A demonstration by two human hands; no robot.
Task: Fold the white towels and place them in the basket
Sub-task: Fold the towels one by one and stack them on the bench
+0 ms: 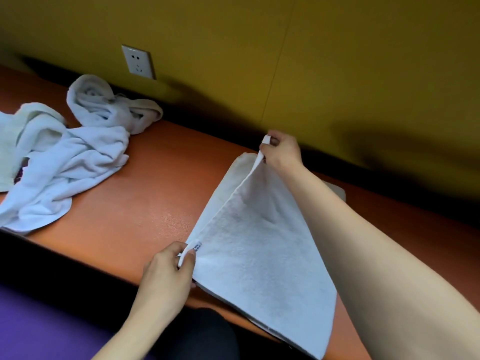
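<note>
At far left I see a heap of unfolded white towels (59, 162) on the orange bench (145, 203), still to be folded. My left hand (168, 271) pinches the near corner of the current towel (259, 255); my right hand (281, 149) pinches its far corner, raising one edge. I judge this fold half made. No basket is visible. The towel's lower end is cut off.

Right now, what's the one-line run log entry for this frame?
step: folding | left hand: pinches near towel corner | right hand: pinches far corner | towel: half lifted | unfolded pile: waiting | basket: not visible
</note>
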